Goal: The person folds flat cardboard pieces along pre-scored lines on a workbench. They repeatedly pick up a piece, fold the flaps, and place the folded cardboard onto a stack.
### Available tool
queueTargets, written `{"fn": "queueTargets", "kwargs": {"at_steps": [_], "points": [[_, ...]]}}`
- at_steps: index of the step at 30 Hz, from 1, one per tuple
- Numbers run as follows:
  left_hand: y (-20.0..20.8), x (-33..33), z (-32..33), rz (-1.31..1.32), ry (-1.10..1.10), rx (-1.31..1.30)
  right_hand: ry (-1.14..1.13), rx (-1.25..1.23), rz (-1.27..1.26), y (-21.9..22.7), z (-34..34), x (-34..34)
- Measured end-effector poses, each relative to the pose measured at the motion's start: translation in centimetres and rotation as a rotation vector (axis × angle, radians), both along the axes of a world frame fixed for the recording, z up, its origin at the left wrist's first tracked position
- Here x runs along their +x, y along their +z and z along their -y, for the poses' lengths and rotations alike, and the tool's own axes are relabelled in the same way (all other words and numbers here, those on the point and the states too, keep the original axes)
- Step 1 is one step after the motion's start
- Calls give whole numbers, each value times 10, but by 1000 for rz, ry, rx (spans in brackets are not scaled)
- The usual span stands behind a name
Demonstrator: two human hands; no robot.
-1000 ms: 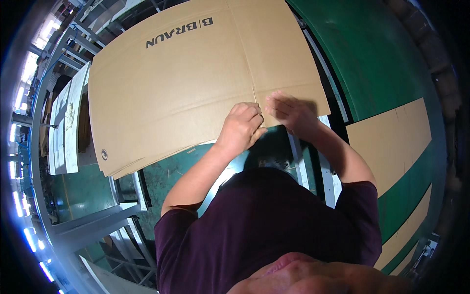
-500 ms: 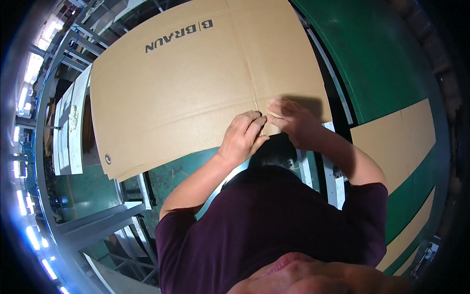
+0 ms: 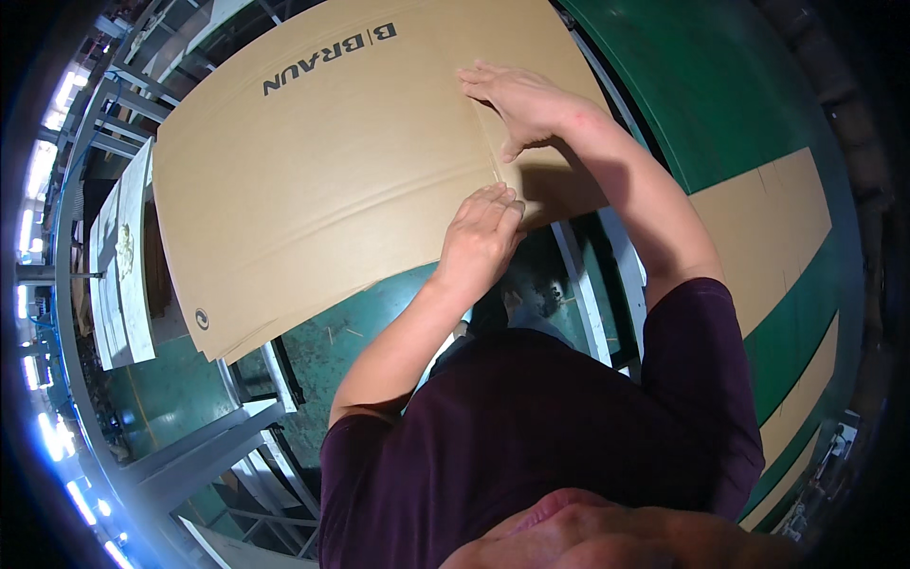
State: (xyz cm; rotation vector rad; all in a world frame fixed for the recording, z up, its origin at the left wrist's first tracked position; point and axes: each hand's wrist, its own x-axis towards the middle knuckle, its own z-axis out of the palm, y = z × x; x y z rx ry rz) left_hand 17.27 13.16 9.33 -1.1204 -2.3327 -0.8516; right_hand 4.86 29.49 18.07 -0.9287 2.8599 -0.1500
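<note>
A large flat brown cardboard sheet (image 3: 313, 161) with dark printing and pressed crease lines lies before me. My left hand (image 3: 482, 232) is at its near edge, fingers bent and held together where a crease meets that edge. The thumb is mostly hidden, and the hand appears to grip the board there. Farther up the same crease, my right hand (image 3: 517, 104) reaches over the right part of the sheet. Its fingers are stretched out with the thumb apart, and nothing is in it. A shadow falls on the board below this hand.
At the right, a green surface (image 3: 720, 95) carries more brown cardboard pieces (image 3: 758, 237). Grey metal frame bars (image 3: 204, 441) stand at the lower left, above a green floor (image 3: 332, 332). White panels (image 3: 123, 256) are at the left. Metal rails (image 3: 583, 289) run beneath the sheet's near right edge.
My right hand has moved from beside the left hand to farther up the crease, its fingers now stretched out. The left hand stays at the near edge, with its fingers more curled. The view has shifted slightly.
</note>
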Motion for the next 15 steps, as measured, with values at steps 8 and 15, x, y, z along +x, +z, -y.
{"fn": "queueTargets", "kwargs": {"at_steps": [8, 15], "points": [[-9, 8, -5, 24, 4, 29, -86, -1, -72, -19, -1, 12], [1, 10, -4, 22, 23, -15, -61, 98, 6, -7, 7, 30]]}}
